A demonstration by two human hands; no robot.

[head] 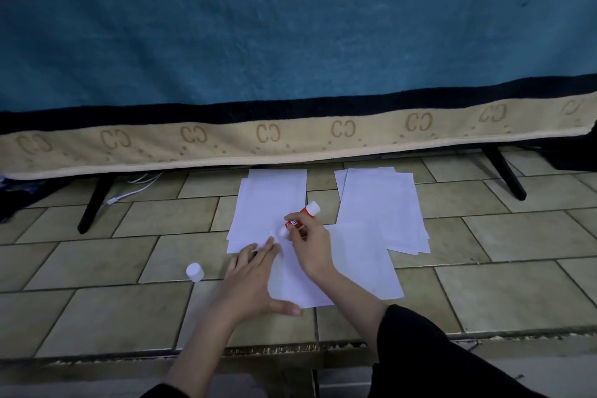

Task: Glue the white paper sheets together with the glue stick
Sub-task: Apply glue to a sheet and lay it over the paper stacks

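Applying glue: the right hand (310,244) grips the uncapped glue stick (298,220), tip down on the near sheet (339,268), while the flat, open left hand (255,281) presses that sheet's left edge. Its cap (195,272) lies left of the sheet. Judged early: a loose stack (381,203) beyond the sheet remains unjoined.

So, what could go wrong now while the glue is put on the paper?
1. The left hand presses only one side of the near sheet, so it may slide or wrinkle under the glue stick held by the right hand.
2. The cap lies loose on the tiled floor and may roll away.
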